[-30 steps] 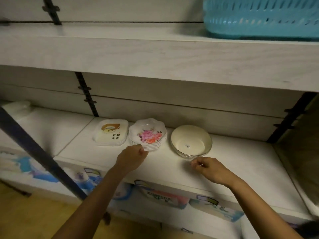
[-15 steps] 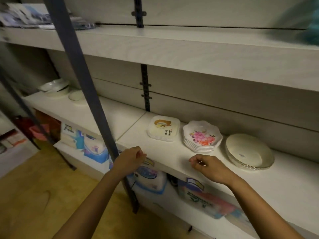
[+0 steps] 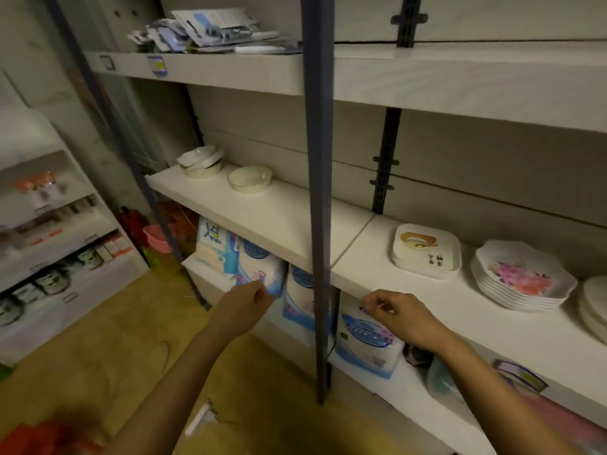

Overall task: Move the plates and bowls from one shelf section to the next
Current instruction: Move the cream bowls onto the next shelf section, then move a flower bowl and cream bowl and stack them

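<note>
The left hand's fingers are curled into a loose fist around nothing, held in the air in front of the lower shelf's tissue packs. The right hand's fingers are likewise curled in with the thumb against the forefinger, empty as far as can be seen, just at the front edge of the right shelf section. Both forearms reach up from below, one on each side of a dark upright post.

Beyond the right hand stands a stack of white square plates printed with a brown motif and dark characters. Just beside it is a stack of scalloped white plates with pink flowers, then a cream bowl cut off by the edge. On the left shelf section, well apart from these, sit a single pale bowl and a small tilted stack of white bowls.
</note>
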A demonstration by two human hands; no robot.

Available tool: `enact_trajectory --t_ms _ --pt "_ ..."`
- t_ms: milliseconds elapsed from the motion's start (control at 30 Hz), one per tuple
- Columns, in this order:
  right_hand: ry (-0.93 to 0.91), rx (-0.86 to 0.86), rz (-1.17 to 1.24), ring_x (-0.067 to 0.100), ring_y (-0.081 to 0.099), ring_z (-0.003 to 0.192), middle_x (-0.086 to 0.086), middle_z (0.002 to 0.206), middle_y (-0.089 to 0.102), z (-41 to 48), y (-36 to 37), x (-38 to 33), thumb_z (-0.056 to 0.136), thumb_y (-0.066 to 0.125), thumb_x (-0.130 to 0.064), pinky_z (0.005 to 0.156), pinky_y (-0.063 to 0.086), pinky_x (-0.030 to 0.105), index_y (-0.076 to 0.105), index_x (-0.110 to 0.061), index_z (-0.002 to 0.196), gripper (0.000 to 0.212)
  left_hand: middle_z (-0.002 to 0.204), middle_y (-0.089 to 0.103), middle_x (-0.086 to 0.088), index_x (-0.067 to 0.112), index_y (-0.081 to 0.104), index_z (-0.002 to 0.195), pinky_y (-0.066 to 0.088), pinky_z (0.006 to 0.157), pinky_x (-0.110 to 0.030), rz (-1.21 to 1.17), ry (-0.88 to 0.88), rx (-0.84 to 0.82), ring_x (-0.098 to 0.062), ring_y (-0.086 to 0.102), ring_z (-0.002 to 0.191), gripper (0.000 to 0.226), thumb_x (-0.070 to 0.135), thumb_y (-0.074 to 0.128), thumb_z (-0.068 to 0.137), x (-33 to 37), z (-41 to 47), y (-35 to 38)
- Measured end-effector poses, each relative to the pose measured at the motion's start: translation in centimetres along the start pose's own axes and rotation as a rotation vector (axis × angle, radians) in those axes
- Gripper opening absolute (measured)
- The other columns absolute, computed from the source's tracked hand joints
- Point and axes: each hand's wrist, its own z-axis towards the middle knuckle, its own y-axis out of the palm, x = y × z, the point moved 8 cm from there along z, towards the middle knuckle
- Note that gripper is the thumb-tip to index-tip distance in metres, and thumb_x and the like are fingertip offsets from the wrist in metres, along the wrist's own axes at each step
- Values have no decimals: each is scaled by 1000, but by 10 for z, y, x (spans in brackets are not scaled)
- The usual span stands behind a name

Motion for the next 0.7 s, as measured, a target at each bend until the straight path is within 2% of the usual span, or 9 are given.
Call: enact_trajectory --t_ms 67,167,233,367,433,500,567,633,700 --pt "-21 -23 -7 16 61 100 -2 113 66 14 15 -21 94 49 -27 91 51 35 63 -22 109 21 88 68 -13 7 57 85 46 68 -31 -10 -47 21 -25 61 78 25 30 49 92 -30 -1 -15" --pt "-62 -65 -6 16 60 101 0 115 66 38 36 -50 93 49 -28 94 49 36 61 -23 113 24 87 68 -16 3 59 87 49 69 -37 -50 -97 50 -29 62 79 28 30 50 91 -66 2 -33" --pt "-88 -81 -9 16 58 105 1 118 64 56 46 -66 94 49 -29 95 47 32 60 -21 119 28 87 68 -16 4 60 87 50 70 -39 -64 -141 63 -29 62 80 28 30 50 91 -87 8 -43" --pt "-134 -101 -8 13 56 105 -2 114 61 99 59 -95 95 49 -27 92 46 27 58 -19 120 28 88 68 -15 5 61 88 45 62 -30 -79 -179 86 -27 62 76 27 30 50 91 -117 25 -60" --pt "-150 -103 -13 16 57 106 0 115 62 125 64 -109 94 49 -27 93 48 31 59 -18 118 27 88 68 -15 5 60 88 43 63 -29 -53 -189 86 -29 63 81 27 29 49 92 -130 39 -69" --pt "-171 -103 -4 16 58 105 2 117 63 153 69 -120 94 49 -26 89 50 29 61 -16 115 26 89 68 -14 7 59 87 45 65 -31 -19 -194 94 -28 63 82 25 29 48 92 -138 58 -81" --pt "-179 -103 22 14 57 103 3 119 63 182 71 -129 94 49 -24 82 48 20 59 -16 117 26 87 67 -14 9 57 84 46 64 -28 -24 -188 106 -23 60 75 22 27 48 92 -144 83 -95" --pt "-171 -106 23 13 56 101 3 122 61 208 69 -136 95 48 -25 82 45 20 55 -18 123 30 83 65 -8 11 56 84 38 58 -16 7 -178 95 -10 54 63 21 27 47 93 -148 109 -107" --pt "-167 -107 29 10 53 98 3 124 59 234 65 -144 95 47 -26 82 42 20 52 -18 127 33 83 65 -6 13 57 86 36 56 -13 37 -169 106 -7 54 64 21 30 46 93 -152 135 -119"
